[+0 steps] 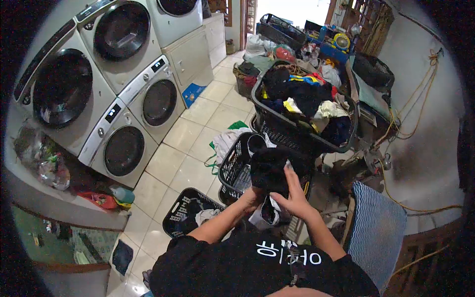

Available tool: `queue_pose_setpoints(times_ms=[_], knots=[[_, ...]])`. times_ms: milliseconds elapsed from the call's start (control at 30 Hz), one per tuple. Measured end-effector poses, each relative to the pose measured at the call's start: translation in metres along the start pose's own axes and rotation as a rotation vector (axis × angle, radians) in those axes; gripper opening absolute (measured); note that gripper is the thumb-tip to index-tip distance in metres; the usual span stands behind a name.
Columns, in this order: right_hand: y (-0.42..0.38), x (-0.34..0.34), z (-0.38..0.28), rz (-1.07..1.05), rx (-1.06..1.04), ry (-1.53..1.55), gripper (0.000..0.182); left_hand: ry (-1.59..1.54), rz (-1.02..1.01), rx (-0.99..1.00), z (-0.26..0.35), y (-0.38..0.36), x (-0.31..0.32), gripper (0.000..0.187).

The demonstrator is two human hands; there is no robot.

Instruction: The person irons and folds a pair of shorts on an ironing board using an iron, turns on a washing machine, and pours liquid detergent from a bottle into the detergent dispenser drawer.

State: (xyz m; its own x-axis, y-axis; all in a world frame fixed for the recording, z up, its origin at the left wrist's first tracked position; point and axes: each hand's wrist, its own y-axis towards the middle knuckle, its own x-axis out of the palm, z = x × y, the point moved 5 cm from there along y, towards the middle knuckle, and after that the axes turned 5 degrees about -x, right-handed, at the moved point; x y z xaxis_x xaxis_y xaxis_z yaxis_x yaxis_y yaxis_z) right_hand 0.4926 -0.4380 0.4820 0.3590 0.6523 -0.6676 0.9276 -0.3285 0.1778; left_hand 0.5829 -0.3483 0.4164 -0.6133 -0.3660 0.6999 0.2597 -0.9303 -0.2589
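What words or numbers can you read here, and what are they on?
White letters on the person's black shirt: seen upside down, no sure reading.
Washing machines' control panels: too small to read.
Blue box on the floor: print too blurred.
Nothing else legible.

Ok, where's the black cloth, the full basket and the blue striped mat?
black cloth point(273, 171), head view, middle of the fabric.
full basket point(292, 134), head view, its front wall.
blue striped mat point(376, 230), head view, its middle.
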Motion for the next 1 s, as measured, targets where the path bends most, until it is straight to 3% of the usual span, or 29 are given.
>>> queue_pose_setpoints(times_ms=[200, 400, 533, 667, 700, 800, 833, 867, 933, 1000], knots=[[-0.028, -0.015, -0.023, 0.115, 0.100, -0.243, 0.104, 0.132, -0.150, -0.108, -0.024, 0.029, 0.022, 0.047], [-0.088, -0.050, -0.010, 0.152, 0.254, -0.107, 0.105, 0.389, -0.283, -0.151, -0.064, 0.035, 0.054, 0.044], [-0.145, -0.079, -0.006, 0.350, 0.272, 0.012, 0.096, 0.617, -0.350, -0.171, -0.082, 0.022, 0.103, 0.037], [-0.226, -0.100, 0.017, 0.630, 0.348, 0.006, 0.084, 0.313, -0.432, -0.321, -0.129, 0.013, 0.138, 0.041], [-0.243, -0.111, 0.008, 0.679, 0.446, 0.047, 0.081, 0.513, -0.431, -0.356, -0.137, 0.015, 0.145, 0.045], [-0.311, -0.130, 0.016, 0.899, 0.467, -0.243, 0.079, 0.565, -0.398, -0.354, -0.155, -0.010, 0.195, 0.045], [-0.329, -0.133, 0.012, 0.960, 0.488, -0.475, 0.077, 0.579, -0.426, -0.419, -0.171, -0.009, 0.201, 0.045], [-0.340, -0.141, 0.001, 0.991, 0.478, -0.399, 0.070, 0.573, -0.476, -0.469, -0.183, -0.012, 0.210, 0.044], [-0.362, -0.139, 0.001, 1.005, 0.562, 0.091, 0.063, 0.552, -0.567, -0.569, -0.208, -0.020, 0.230, 0.043], [-0.379, -0.128, 0.008, 0.965, 0.579, 0.196, 0.063, 0.560, -0.693, -0.525, -0.238, -0.028, 0.249, 0.046]])
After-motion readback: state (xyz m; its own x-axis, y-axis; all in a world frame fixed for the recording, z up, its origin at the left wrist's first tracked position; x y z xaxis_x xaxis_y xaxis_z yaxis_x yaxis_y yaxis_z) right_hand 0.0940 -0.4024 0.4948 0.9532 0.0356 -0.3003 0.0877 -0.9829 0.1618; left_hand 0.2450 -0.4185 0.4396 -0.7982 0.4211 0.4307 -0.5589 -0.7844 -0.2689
